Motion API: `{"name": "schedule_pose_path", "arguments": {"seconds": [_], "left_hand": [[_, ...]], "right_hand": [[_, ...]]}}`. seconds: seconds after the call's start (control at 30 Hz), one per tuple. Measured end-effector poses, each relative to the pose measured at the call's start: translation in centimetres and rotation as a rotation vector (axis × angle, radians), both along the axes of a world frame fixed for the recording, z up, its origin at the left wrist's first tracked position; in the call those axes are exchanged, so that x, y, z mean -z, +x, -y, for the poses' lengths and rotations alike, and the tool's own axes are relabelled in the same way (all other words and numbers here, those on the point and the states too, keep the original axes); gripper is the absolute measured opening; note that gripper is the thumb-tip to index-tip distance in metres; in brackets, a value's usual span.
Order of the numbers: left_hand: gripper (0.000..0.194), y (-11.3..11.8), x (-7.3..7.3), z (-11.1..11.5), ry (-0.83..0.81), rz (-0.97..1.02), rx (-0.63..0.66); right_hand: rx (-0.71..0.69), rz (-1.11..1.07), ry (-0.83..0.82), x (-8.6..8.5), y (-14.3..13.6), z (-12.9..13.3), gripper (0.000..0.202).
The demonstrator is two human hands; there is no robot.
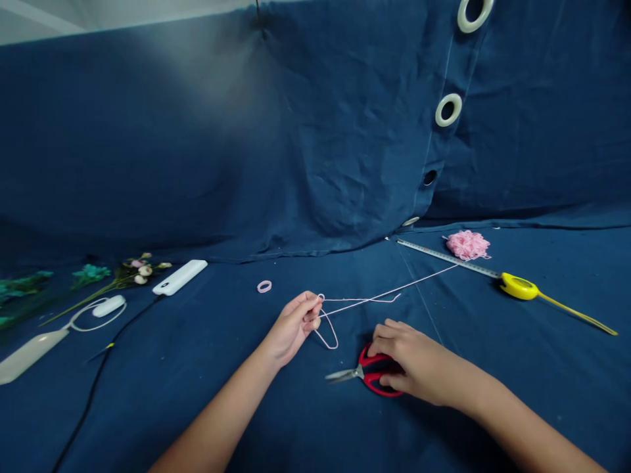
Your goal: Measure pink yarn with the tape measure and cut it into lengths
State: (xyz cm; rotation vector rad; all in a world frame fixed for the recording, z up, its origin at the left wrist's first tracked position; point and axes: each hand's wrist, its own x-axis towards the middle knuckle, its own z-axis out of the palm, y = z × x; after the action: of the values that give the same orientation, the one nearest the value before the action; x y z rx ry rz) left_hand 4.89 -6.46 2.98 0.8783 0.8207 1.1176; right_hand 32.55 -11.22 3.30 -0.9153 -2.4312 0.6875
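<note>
Head view: yarn (468,244), seemingly light and limp, is pinched by left grip (297,323); at its 4 o'clock, scissors (359,373), best held by handles (367,381), are touched by right grip (417,361), closure unclear.

Covering the lower frame in blue cloth (557,374), carrying a pink yarn bundle (467,244) and yellow tape measure (518,287) at right, pink ring (265,282) near center, white device (180,277), black cable (92,393) and flowers (144,270) at left.
</note>
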Motion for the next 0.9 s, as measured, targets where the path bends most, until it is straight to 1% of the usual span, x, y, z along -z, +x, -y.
{"name": "schedule_pose_path", "arguments": {"seconds": [0.07,0.1,0.17,0.23,0.27,0.33,0.47,0.57,0.67,0.77,0.9], "left_hand": [[0.032,-0.4,0.3,-0.5,0.007,0.037,-0.005],[0.032,-0.5,0.4,-0.6,0.012,0.055,-0.007],[0.032,-0.4,0.7,-0.7,0.016,0.081,-0.011],[0.03,-0.1,0.8,-0.4,0.013,0.083,-0.011],[0.029,0.1,0.8,-0.2,0.013,0.077,-0.011],[0.029,0.6,0.7,0.3,0.02,0.059,-0.01],[0.031,1.3,0.2,1.2,0.044,0.026,-0.03],[0.032,1.5,-0.2,1.5,0.044,-0.006,-0.052],[0.033,1.6,-0.3,1.6,0.064,-0.038,-0.047],[0.033,1.8,-0.2,1.8,0.093,-0.07,-0.024],[0.032,1.9,0.0,1.9,0.123,-0.109,0.019]], "right_hand": [[-0.013,-0.038,-0.108,-0.5,0.3,-0.1,0.02],[-0.024,-0.085,-0.203,-0.6,0.3,-0.1,0.016],[-0.068,-0.242,-0.469,-0.5,-0.1,-0.1,0.013],[-0.135,-0.451,-0.744,-0.1,-1.1,0.0,0.024],[-0.161,-0.551,-0.849,0.2,-1.7,0.1,0.031],[-0.201,-0.697,-0.977,0.8,-3.0,0.7,0.04],[-0.268,-0.848,-1.115,1.5,-4.6,2.0,0.053],[-0.275,-0.924,-1.181,1.6,-4.9,2.5,0.058],[-0.291,-0.94,-1.238,1.8,-4.8,2.3,0.061],[-0.302,-0.935,-1.236,2.2,-4.9,1.9,0.067],[-0.264,-0.934,-1.235,2.9,-5.2,1.6,0.073]]}}
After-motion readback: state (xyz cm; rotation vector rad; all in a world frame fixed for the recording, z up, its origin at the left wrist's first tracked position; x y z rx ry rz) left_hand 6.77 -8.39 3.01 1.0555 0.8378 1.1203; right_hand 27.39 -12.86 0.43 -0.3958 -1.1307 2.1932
